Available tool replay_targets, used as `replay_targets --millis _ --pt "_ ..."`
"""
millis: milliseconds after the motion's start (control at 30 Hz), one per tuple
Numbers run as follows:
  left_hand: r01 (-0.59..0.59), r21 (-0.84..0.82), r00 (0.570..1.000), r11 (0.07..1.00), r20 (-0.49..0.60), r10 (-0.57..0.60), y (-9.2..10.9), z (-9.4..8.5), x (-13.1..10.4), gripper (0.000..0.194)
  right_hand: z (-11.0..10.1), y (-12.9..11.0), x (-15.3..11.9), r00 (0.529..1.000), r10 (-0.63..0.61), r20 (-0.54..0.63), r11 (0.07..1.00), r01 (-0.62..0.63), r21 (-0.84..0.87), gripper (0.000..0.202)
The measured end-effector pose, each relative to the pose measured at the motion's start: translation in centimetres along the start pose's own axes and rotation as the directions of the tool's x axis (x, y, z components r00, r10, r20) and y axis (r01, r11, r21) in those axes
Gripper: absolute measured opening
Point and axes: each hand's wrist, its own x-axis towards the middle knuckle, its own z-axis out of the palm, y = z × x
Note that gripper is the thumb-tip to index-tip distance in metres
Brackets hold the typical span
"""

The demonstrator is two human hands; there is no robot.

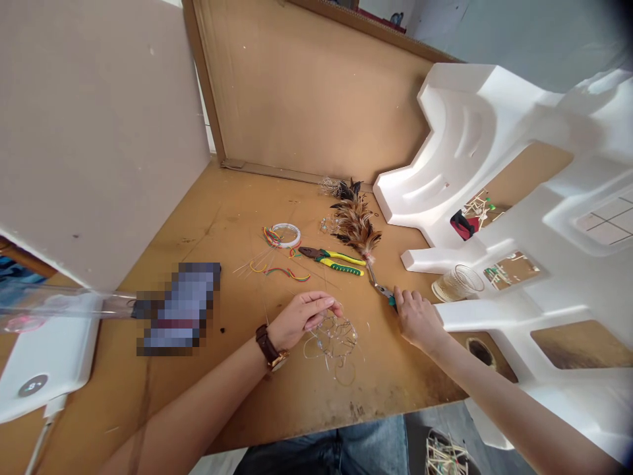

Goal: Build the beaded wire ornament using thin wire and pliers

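My left hand (309,314), with a brown watch on its wrist, is closed in a pinch on a tangle of thin wire with small clear beads (337,335). The tangle hangs just above the table's near part. To the right, my right hand (416,318) wraps round the teal handle of small pliers (386,291), whose jaws point up and left. Beyond them lies a brown feather duster (357,221), its stem end beside the jaws. Larger yellow-green pliers (332,259) rest between the hands, farther back.
A white ring (285,235) with coloured cords and thin wires lies at the back. A glass cup (457,284) and white foam packing (519,316) stand right. On the left are a pixelated phone (180,307) and a white device (54,356). Cardboard (316,92) walls the back.
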Motion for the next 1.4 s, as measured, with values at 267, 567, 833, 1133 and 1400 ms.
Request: replay_targets --millis 267,567,833,1133,1400 --pt "0.010 0.068 1.000 0.998 0.019 -0.011 -0.2 -0.4 0.3 0.025 -8.3 2.8 -1.9 0.950 -0.276 0.145 0.782 0.135 0.609 0.055" --pt "0.037 0.071 0.998 0.997 0.057 -0.042 -0.1 -0.1 0.1 0.025 -11.5 0.8 -3.1 0.882 -0.450 0.140 0.794 0.324 0.514 0.066" --pt "0.060 0.065 0.997 0.996 0.046 -0.063 0.0 0.1 0.0 0.023 -12.4 0.0 -3.2 0.871 -0.459 0.173 0.832 0.353 0.428 0.061" --pt "0.068 0.049 0.997 0.997 0.045 -0.070 -0.1 0.1 0.1 0.023 -12.2 -0.2 -3.3 0.869 -0.445 0.216 0.837 0.318 0.446 0.059" --pt "0.057 0.064 0.997 0.996 0.056 -0.061 -0.3 0.1 0.0 0.024 -12.0 -0.3 -3.4 0.862 -0.456 0.221 0.796 0.283 0.535 0.048"
